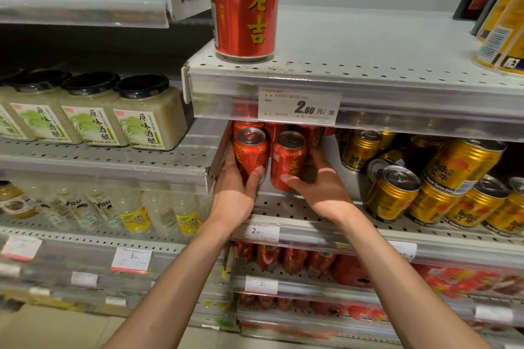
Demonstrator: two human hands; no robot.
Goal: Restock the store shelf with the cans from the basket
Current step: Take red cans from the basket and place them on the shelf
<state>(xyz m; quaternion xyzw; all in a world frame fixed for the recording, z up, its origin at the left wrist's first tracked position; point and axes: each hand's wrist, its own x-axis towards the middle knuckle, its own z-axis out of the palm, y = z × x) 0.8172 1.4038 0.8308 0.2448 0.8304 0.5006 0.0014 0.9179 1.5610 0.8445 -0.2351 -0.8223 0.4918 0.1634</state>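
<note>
On the middle shelf — hands gripping red cans; left, right

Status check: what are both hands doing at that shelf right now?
Left hand grips a red can. Right hand grips a second red can. Both cans upright at middle shelf front. Gold cans crowd the right; none blocking.

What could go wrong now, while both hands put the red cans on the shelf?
1. The left hand and right hand each hold a red can, left can and right can, close together; they may knock each other or the red cans behind.
2. The gold Red Bull cans at right already lean and lie untidily; a bump from the right hand might topple them.
</note>
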